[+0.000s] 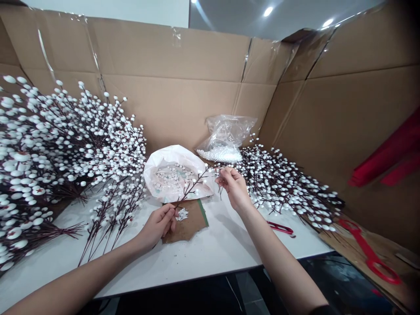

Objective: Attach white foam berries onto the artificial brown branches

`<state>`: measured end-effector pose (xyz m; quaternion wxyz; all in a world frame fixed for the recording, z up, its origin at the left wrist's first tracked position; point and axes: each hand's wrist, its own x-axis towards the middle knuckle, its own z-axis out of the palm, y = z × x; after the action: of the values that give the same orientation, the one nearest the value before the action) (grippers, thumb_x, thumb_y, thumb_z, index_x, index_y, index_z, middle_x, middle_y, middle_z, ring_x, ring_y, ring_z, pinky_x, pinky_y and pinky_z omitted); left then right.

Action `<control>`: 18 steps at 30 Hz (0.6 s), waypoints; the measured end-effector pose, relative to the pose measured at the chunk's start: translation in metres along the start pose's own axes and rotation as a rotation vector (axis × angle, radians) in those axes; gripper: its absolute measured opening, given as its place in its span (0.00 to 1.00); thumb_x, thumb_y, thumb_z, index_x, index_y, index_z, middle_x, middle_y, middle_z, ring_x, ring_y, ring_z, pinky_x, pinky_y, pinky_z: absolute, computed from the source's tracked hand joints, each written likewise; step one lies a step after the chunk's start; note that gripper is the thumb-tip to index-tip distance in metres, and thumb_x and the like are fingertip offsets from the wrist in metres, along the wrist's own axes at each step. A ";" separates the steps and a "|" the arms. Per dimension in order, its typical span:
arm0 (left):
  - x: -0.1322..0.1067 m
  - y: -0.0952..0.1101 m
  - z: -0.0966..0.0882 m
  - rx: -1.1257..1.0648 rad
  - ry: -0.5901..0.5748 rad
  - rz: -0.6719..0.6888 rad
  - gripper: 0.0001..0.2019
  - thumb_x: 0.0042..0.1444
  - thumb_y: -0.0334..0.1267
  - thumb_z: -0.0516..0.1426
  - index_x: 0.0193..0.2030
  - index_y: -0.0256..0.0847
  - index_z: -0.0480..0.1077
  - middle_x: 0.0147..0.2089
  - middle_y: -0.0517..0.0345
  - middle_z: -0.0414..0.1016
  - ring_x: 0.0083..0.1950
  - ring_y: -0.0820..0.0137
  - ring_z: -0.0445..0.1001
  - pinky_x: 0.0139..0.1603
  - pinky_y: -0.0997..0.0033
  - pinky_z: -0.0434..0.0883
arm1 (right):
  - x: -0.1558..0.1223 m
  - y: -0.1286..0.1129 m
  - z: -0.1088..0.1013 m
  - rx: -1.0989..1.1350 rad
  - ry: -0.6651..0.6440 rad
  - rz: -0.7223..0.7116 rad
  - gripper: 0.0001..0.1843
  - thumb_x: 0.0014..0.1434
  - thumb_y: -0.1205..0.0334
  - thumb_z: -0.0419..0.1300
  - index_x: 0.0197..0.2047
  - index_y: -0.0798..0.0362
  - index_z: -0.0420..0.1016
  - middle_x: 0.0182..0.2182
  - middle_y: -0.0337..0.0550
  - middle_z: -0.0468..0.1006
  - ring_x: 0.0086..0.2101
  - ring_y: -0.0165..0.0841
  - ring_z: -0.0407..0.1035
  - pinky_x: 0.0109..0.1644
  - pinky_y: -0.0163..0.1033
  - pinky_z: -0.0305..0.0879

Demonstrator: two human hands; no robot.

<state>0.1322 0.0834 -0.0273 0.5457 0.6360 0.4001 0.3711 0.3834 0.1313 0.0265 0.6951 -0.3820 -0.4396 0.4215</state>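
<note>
My left hand (159,225) is closed around the lower end of a dark brown artificial berry branch (190,188), which tilts up to the right and carries a few white berries. My right hand (232,186) is beside the branch's upper end, thumb and fingers pinched together; what is between them is too small to make out. Behind the branch sits a white plastic bag (177,153), its mouth spread wide, holding loose white berries. Below it lies a cardboard piece (195,225) with a small white heap (182,213) that looks like paste.
Finished-looking white berry stems (82,131) are piled high on the left; more berry branches (282,179) lie on the right. A clear bag (226,135) of white balls stands behind. A red cutter (278,227) rests on the white table (183,267). Cardboard walls (170,96) enclose the back and right.
</note>
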 end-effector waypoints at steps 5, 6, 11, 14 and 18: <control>0.001 -0.001 0.000 -0.045 -0.001 0.002 0.17 0.62 0.52 0.45 0.35 0.39 0.61 0.20 0.66 0.66 0.14 0.81 0.51 0.16 0.79 0.49 | -0.002 0.011 0.000 -0.351 -0.223 -0.167 0.10 0.51 0.55 0.64 0.28 0.52 0.71 0.23 0.35 0.68 0.27 0.29 0.63 0.33 0.34 0.60; 0.001 -0.001 -0.001 -0.054 0.001 -0.001 0.18 0.62 0.52 0.44 0.34 0.39 0.61 0.20 0.66 0.65 0.14 0.81 0.52 0.16 0.79 0.49 | -0.003 0.014 0.001 -0.407 -0.297 -0.150 0.10 0.51 0.55 0.64 0.31 0.52 0.72 0.24 0.35 0.69 0.28 0.29 0.64 0.34 0.35 0.60; 0.001 0.001 -0.001 -0.110 0.032 -0.026 0.19 0.61 0.54 0.44 0.32 0.40 0.59 0.18 0.67 0.62 0.14 0.81 0.52 0.15 0.79 0.50 | -0.015 0.029 0.008 -0.680 -0.607 -0.072 0.13 0.49 0.56 0.65 0.36 0.51 0.71 0.27 0.36 0.71 0.29 0.31 0.64 0.34 0.36 0.59; 0.001 0.002 0.000 -0.141 0.053 -0.044 0.19 0.60 0.55 0.45 0.29 0.41 0.56 0.16 0.69 0.60 0.13 0.81 0.51 0.15 0.79 0.50 | -0.021 0.034 0.010 -0.777 -0.751 -0.091 0.10 0.49 0.56 0.65 0.32 0.51 0.71 0.28 0.37 0.71 0.30 0.32 0.64 0.33 0.36 0.58; 0.002 0.004 0.000 -0.176 0.094 -0.035 0.19 0.59 0.56 0.47 0.29 0.41 0.55 0.16 0.70 0.60 0.12 0.81 0.50 0.14 0.80 0.49 | -0.021 0.038 0.009 -0.812 -0.770 -0.086 0.12 0.48 0.57 0.66 0.36 0.50 0.72 0.26 0.37 0.71 0.29 0.33 0.65 0.32 0.35 0.58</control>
<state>0.1333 0.0850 -0.0234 0.5866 0.5603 0.4022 0.4246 0.3605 0.1265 -0.0109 0.2981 -0.4192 -0.8038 0.2988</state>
